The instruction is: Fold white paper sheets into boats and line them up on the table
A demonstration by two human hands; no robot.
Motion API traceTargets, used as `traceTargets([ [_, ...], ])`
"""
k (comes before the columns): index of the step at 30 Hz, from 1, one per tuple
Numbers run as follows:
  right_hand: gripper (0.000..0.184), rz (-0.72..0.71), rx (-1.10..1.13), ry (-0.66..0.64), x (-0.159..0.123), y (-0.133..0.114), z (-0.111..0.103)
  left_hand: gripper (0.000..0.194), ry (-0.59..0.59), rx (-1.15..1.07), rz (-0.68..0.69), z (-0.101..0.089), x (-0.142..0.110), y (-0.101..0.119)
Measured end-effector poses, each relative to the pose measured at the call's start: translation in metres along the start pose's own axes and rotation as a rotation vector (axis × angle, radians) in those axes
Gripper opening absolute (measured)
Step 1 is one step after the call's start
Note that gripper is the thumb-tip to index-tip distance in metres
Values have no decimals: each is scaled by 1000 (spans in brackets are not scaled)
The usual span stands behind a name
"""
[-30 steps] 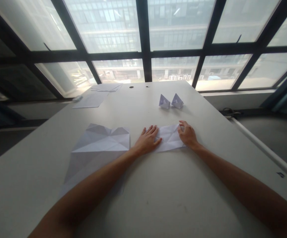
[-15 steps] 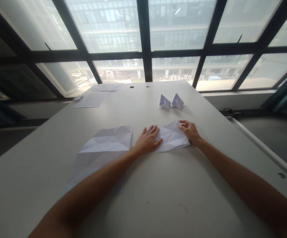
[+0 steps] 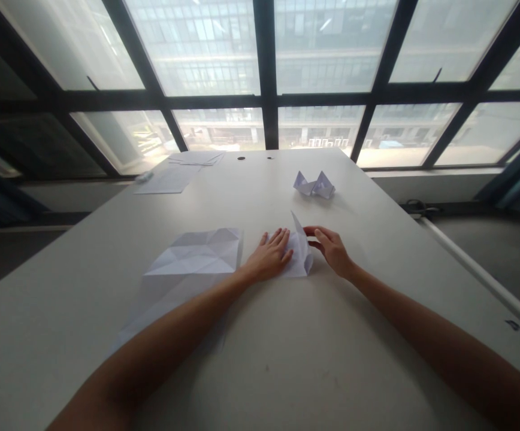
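Note:
A creased white sheet of paper [image 3: 295,257] lies on the table in front of me, its right part bent up into a standing flap. My left hand [image 3: 269,256] rests flat on the sheet's left part, fingers stretched out, hiding some of it. Against the right side of the raised flap is my right hand [image 3: 329,248], its fingers apart and their tips partly behind the paper. Left of my hands, a larger creased sheet [image 3: 192,257] is spread out, with my left forearm across its lower part.
Two small folded paper shapes [image 3: 323,185] with pointed tips stand farther back on the white table [image 3: 260,353]. More paper sheets [image 3: 165,179] lie at the far left. Beyond the table's far edge are large windows [image 3: 215,54] in dark frames.
My right hand has moved left, and the sheet's right part has gone from nearly flat to standing upright. My left hand has stayed in place on the paper.

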State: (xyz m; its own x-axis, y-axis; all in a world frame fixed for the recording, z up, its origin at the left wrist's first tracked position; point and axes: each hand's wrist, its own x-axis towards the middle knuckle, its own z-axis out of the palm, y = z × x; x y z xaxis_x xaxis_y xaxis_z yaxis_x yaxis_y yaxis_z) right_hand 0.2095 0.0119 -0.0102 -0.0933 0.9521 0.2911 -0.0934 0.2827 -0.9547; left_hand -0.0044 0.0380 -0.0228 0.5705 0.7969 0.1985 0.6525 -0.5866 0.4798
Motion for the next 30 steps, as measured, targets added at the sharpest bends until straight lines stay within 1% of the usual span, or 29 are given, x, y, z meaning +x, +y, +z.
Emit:
traceTargets([
  [1,36,-76,-138,-68,-4,1,5,61,59,-109,-31,0,2,-4],
  [3,41,-182,-426,-206,-10,2,12,56,237,-313,-153,-3,8,-11],
  [5,42,-229,-686,-339,-15,4,15,55,461,-461,-315,-8,14,-17],
  [6,43,-241,-793,-398,-17,4,16,56,544,-506,-371,-10,16,-18],
  [7,43,-250,-884,-450,-19,4,16,56,613,-546,-411,-12,17,-18],
  [8,44,-258,-955,-488,-19,4,16,54,642,-557,-417,-14,17,-16],
  [9,46,-262,-1004,-511,-20,3,15,52,611,-514,-380,-14,16,-13],
  [10,47,-263,-1036,-521,-20,2,15,49,543,-435,-320,-13,14,-9],
  [11,48,-265,-1055,-521,-20,1,14,45,432,-313,-239,-12,11,-4],
  [12,49,-265,-1064,-515,-20,0,14,44,287,-158,-149,-10,7,0],
  [13,50,-262,-1072,-510,-20,0,13,43,150,-4,-78,-8,3,5],
  [14,52,-254,-1081,-510,-20,-1,13,46,38,125,-31,-6,0,8],
  [16,55,-225,-1115,-533,-20,0,12,54,-93,288,5,-3,-5,13],
  [18,58,-195,-1166,-560,-19,1,10,63,-154,369,18,-3,-8,15],
  [20,62,-167,-1208,-557,-15,3,8,67,-181,404,31,-4,-8,15],
  [26,61,-74,-1268,-540,5,7,3,69,-181,417,41,-5,-7,15],
  [28,62,-67,-1273,-528,7,7,3,69,-171,421,33,-5,-8,15],
  [30,64,-74,-1263,-545,4,6,2,69,-167,423,25,-5,-8,15],
])
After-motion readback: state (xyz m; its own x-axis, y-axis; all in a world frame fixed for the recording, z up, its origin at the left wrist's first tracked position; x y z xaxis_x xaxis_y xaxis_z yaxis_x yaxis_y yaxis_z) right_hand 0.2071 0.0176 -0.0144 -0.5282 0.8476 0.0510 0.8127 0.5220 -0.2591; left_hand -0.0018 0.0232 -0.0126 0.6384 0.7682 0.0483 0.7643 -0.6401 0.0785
